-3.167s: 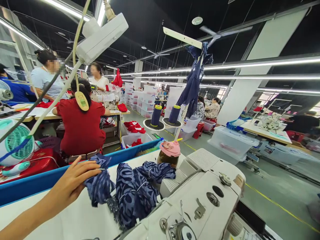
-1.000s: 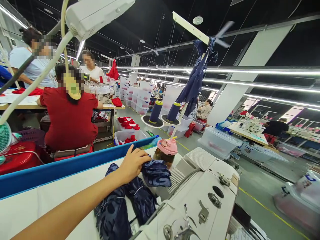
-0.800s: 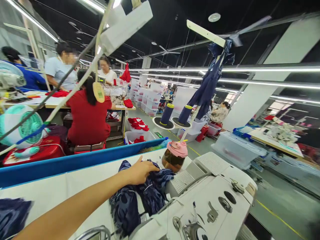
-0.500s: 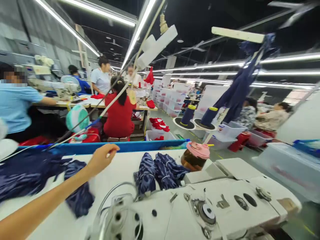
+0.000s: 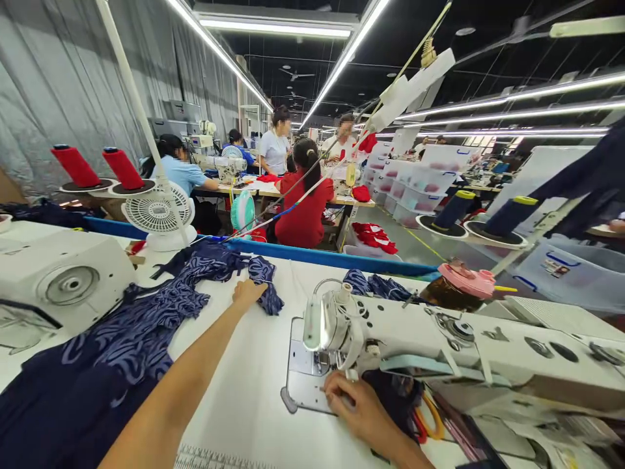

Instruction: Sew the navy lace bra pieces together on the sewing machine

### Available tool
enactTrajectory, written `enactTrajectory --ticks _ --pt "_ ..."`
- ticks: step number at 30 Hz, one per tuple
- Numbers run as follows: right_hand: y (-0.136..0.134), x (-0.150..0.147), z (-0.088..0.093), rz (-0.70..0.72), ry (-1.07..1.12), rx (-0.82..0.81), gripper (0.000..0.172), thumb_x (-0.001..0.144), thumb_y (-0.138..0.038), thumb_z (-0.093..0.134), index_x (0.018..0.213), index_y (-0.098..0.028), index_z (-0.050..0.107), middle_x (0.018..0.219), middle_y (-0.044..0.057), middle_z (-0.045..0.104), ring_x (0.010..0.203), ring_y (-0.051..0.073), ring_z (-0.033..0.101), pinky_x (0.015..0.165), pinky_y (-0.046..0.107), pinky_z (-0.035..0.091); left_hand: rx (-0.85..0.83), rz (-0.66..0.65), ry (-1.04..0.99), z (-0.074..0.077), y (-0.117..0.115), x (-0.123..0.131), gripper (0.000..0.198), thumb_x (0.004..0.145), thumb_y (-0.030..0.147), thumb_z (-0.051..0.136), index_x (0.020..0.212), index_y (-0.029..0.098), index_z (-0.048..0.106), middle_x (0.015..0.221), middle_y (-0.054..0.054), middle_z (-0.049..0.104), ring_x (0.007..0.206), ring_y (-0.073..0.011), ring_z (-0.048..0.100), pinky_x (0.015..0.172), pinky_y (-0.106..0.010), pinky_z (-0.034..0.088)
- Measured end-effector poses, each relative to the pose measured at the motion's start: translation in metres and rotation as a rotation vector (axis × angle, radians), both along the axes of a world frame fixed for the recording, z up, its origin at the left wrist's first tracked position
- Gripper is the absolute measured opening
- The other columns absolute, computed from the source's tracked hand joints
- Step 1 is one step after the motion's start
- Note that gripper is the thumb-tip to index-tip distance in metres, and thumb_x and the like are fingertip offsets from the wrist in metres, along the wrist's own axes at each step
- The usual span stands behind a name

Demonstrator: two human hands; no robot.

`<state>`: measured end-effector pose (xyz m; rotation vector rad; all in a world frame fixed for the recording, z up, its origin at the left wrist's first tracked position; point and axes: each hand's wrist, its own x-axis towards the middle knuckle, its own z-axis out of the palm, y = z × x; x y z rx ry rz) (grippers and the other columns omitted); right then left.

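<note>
My left hand (image 5: 249, 293) reaches across the white table, its fingers closed at the edge of a small tied bundle of navy patterned fabric (image 5: 270, 296). The fingertips are partly hidden against the cloth. My right hand (image 5: 354, 400) rests at the sewing machine's metal plate (image 5: 305, 384), just in front of the needle area, thumb and fingers pinched together. Whatever is between them is too small to make out. The sewing machine (image 5: 400, 326) extends to the right. A large heap of navy patterned fabric (image 5: 131, 332) lies left of my left forearm.
More tied bundles (image 5: 385, 286) lie behind the machine, near a pink-lidded container (image 5: 466, 280). Left stand a second machine (image 5: 63, 280) and a white fan (image 5: 159, 208). Scissors with a yellow-orange handle (image 5: 432, 417) lie below the machine arm. Several people work beyond the blue trough (image 5: 312, 252).
My view has swung left and down, bringing my right hand and the second machine into sight. My left hand, raised before, is now down at the small fabric bundle.
</note>
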<state>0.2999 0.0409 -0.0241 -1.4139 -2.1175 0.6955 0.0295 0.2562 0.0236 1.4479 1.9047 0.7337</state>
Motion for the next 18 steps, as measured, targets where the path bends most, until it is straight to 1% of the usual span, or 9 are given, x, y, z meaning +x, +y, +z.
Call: enactTrajectory --ticks 2,4,7,9,11,12,15,17,18 --pt "-0.009 -0.005 0.015 0.012 -0.143 0.049 0.012 0.090 -0.021 0.050 0.087 -0.022 0.061 0.094 0.004 0.067 0.087 0.020 0.063 0.075 0.029 0.049 -0.014 -0.032 -0.112 0.005 -0.015 -0.005 0.035 0.093 0.035 0.060 0.122 0.016 0.057 0.122 -0.009 0.060 0.103 -0.0224 0.063 0.086 -0.043 0.055" --pt "-0.021 -0.016 0.029 0.027 -0.254 0.160 0.016 0.089 -0.017 0.050 0.096 -0.023 0.062 0.100 0.006 0.066 0.090 0.021 0.063 0.077 0.030 0.049 0.010 -0.083 -0.232 0.006 -0.044 -0.014 0.032 0.094 0.035 0.059 0.118 0.015 0.059 0.116 -0.008 0.063 0.098 -0.0208 0.064 0.084 -0.041 0.056" --pt "-0.036 -0.049 0.043 0.048 -0.213 0.296 0.023 0.095 -0.016 0.045 0.110 -0.025 0.060 0.097 0.005 0.065 0.083 0.018 0.064 0.072 0.026 0.048 0.077 -0.160 -0.359 -0.002 -0.109 -0.023 0.025 0.091 0.030 0.057 0.110 0.014 0.060 0.102 -0.006 0.069 0.094 -0.0200 0.067 0.082 -0.033 0.054" --pt "-0.040 -0.079 0.047 0.004 -0.125 0.376 0.025 0.099 -0.020 0.042 0.118 -0.023 0.057 0.095 0.005 0.065 0.077 0.016 0.062 0.069 0.025 0.046 0.103 -0.178 -0.373 -0.010 -0.158 -0.024 0.027 0.083 0.034 0.061 0.104 0.016 0.059 0.098 -0.004 0.071 0.093 -0.0223 0.067 0.082 -0.033 0.053" --pt "-0.039 -0.106 0.049 -0.066 -0.121 0.436 0.021 0.098 -0.024 0.044 0.114 -0.020 0.058 0.093 0.007 0.063 0.079 0.019 0.061 0.067 0.027 0.045 0.112 -0.195 -0.343 -0.017 -0.201 -0.022 0.029 0.078 0.038 0.063 0.099 0.018 0.058 0.094 -0.004 0.070 0.092 -0.0246 0.067 0.082 -0.034 0.053" --pt "-0.039 -0.117 0.049 -0.066 -0.121 0.438 0.018 0.097 -0.023 0.045 0.105 -0.020 0.060 0.090 0.007 0.062 0.079 0.019 0.059 0.067 0.028 0.043 0.124 -0.204 -0.310 -0.019 -0.219 -0.021 0.028 0.078 0.040 0.061 0.097 0.020 0.056 0.092 -0.004 0.070 0.090 -0.0249 0.066 0.081 -0.034 0.053" --pt "-0.044 -0.133 0.052 0.042 0.008 0.335 0.017 0.093 -0.018 0.043 0.084 -0.020 0.057 0.085 0.006 0.058 0.080 0.019 0.052 0.072 0.030 0.041 0.099 -0.266 -0.243 -0.021 -0.253 -0.029 0.030 0.080 0.043 0.056 0.101 0.023 0.054 0.088 -0.002 0.069 0.089 -0.0247 0.067 0.078 -0.032 0.054" --pt "-0.052 -0.130 0.056 0.119 0.342 0.092 0.014 0.090 -0.022 0.046 0.076 -0.020 0.052 0.082 0.004 0.056 0.079 0.018 0.051 0.074 0.031 0.042 0.035 -0.332 -0.247 -0.024 -0.266 -0.043 0.039 0.078 0.047 0.058 0.110 0.024 0.054 0.090 -0.001 0.070 0.094 -0.0262 0.067 0.081 -0.032 0.055" --pt "-0.057 -0.126 0.059 0.143 0.588 -0.096 0.015 0.087 -0.027 0.049 0.074 -0.020 0.048 0.076 0.002 0.053 0.074 0.016 0.050 0.072 0.031 0.043 -0.012 -0.366 -0.259 -0.027 -0.271 -0.052 0.045 0.076 0.050 0.060 0.113 0.025 0.055 0.093 -0.002 0.071 0.099 -0.0278 0.066 0.084 -0.034 0.055"
